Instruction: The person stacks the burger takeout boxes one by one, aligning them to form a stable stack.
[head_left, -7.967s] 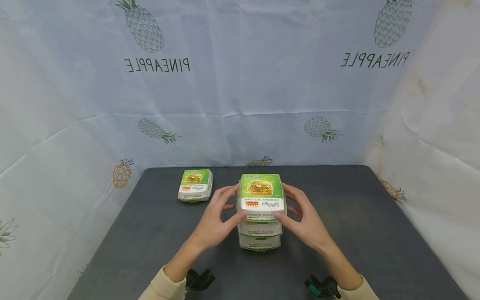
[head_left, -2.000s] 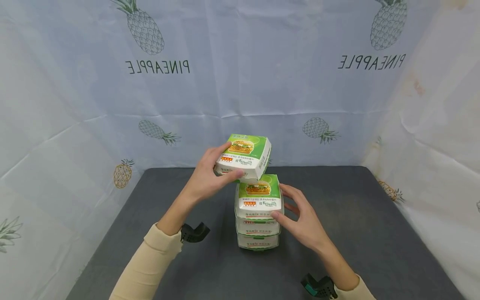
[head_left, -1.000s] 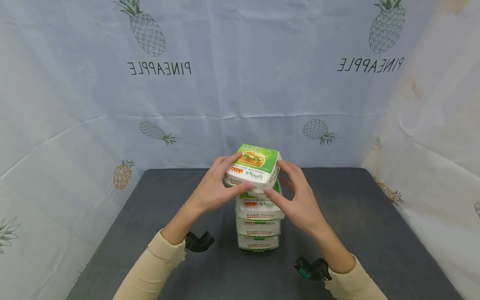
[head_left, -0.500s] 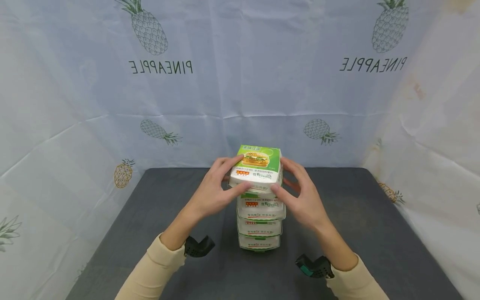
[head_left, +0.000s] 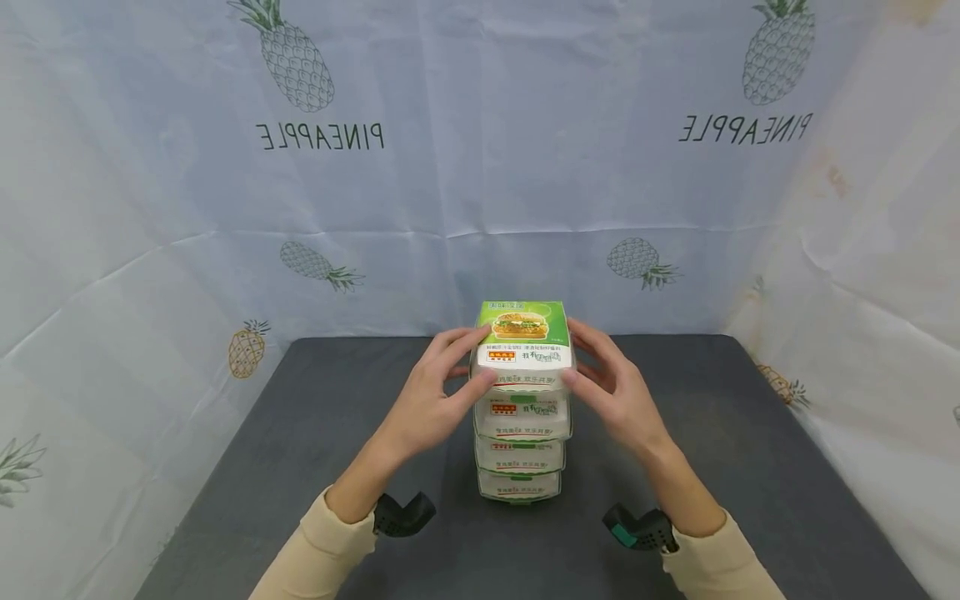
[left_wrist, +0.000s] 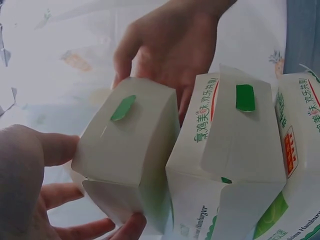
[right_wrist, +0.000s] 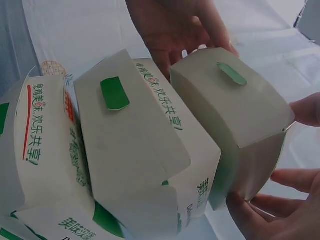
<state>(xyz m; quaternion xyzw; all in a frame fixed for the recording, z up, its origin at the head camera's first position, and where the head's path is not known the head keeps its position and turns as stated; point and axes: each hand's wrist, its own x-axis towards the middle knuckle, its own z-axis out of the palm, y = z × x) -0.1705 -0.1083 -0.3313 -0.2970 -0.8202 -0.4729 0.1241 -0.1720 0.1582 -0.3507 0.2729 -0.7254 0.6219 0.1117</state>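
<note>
Several green-and-white cardboard burger boxes are piled in one column at mid-table. The topmost burger box (head_left: 522, 357) has a burger picture on its lid and sits level, squared over the box beneath it (head_left: 523, 417). My left hand (head_left: 429, 407) grips its left side, thumb at the front corner and fingers reaching round behind. On the opposite side my right hand (head_left: 621, 402) holds it the same way. In the left wrist view, the top box (left_wrist: 122, 145) shows its plain front with a green tab, fingers at both sides.
The column stands on a dark grey table (head_left: 337, 417), its lowest box (head_left: 519, 486) a little narrower in view. A white cloth with pineapple prints (head_left: 480, 167) hangs behind and along both sides. Black wrist cameras (head_left: 403, 515) sit under each wrist.
The box that lay at the back left is now atop the column. My left hand carried it over tilted; my right hand joined, and it has been lowered and straightened.
</note>
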